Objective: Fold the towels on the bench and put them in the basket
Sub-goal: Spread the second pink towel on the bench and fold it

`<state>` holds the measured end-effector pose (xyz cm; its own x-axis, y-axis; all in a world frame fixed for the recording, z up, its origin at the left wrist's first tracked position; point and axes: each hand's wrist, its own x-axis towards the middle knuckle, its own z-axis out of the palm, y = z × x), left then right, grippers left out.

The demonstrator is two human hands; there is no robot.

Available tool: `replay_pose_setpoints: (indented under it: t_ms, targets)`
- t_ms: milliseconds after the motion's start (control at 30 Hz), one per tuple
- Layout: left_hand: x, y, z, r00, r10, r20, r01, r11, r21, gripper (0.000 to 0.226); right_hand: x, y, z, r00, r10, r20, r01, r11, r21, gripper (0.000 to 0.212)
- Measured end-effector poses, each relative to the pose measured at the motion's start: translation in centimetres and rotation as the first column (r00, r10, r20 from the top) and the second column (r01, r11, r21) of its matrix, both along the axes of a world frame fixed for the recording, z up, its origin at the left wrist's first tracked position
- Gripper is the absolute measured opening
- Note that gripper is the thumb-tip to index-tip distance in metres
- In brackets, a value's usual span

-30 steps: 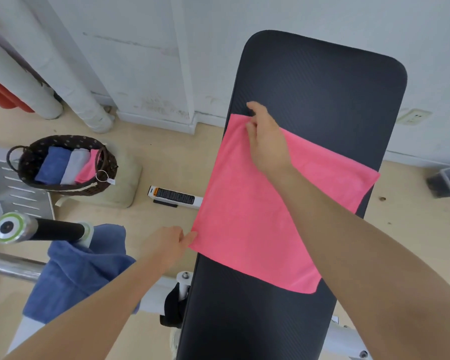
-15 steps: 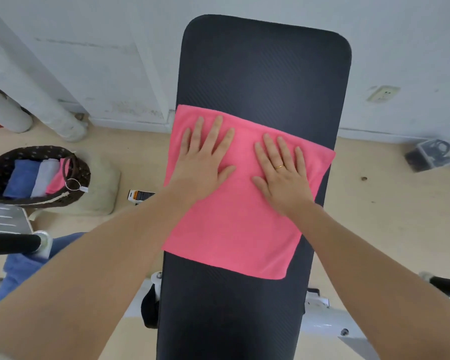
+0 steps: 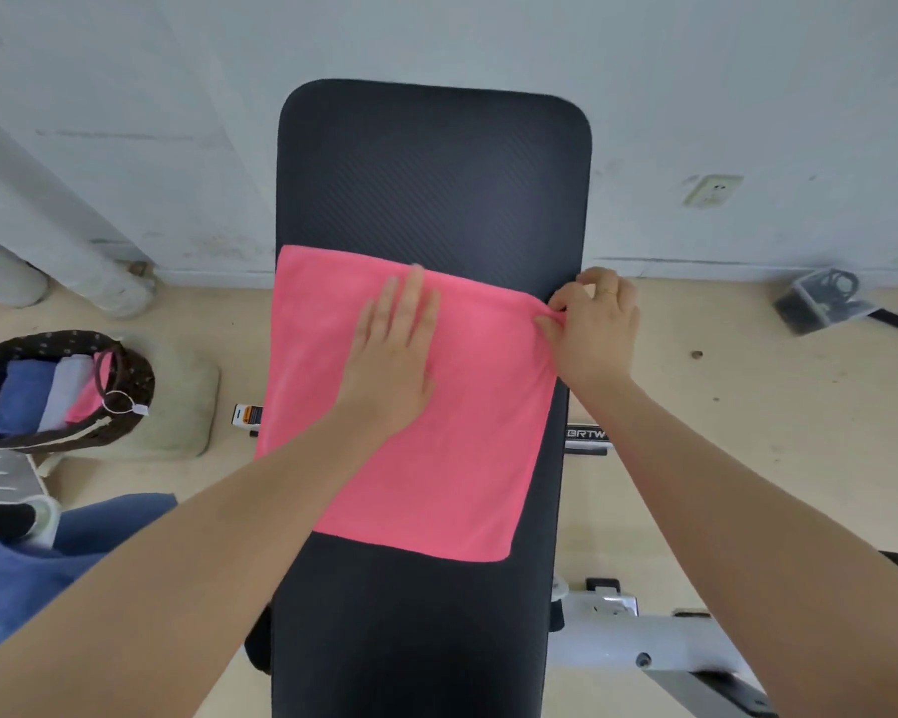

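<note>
Left hand [image 3: 392,362] flat, pressing towel [image 3: 410,458] on counter [image 3: 431,189]; right hand [image 3: 589,323] pinching far-right corner. Risk: fold goes skewed if towel slides w/ the pull.

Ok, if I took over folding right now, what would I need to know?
Left hand lies flat on the pink towel, pressing it to the bench. Right hand pinches the towel's far right corner. The towel is spread out, not yet folded. The basket on the floor to the left already holds folded towels. Left: fold this one and put it in the basket.
</note>
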<state>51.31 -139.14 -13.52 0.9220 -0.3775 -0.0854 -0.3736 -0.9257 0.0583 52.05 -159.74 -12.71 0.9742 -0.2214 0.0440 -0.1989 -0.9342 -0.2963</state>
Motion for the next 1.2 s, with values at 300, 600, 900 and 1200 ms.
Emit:
replay_pose_setpoints:
  t_ms: [300,600,900,1200]
  targets:
    - [-0.1,-5.1,-0.9,0.983,-0.149,-0.111,0.149,0.989,-0.002,0.073,3.4,-1.9,2.2,0.992,0.014,0.122,-0.028,0.993,0.113,0.048]
    - [-0.4,-6.7,-2.5,0.992,-0.069,-0.103,0.086,0.983,0.165,0.124,-8.2,-2.8,-6.8,0.918,0.089,-0.387,0.318,0.418,0.851,0.044]
    - [-1.0,-6.9,-1.8,0.994,-0.032,-0.102,0.052,0.978,0.2,0.123,-11.4,-5.2,-7.0,0.798,0.154,-0.583,0.463,0.463,0.756,0.021]
    - [-0.9,-5.0,1.2,0.998,-0.056,-0.006,0.057,0.994,0.096,0.074,-5.4,-3.8,-1.7,0.967,-0.016,-0.254,0.202,0.656,0.727,0.063]
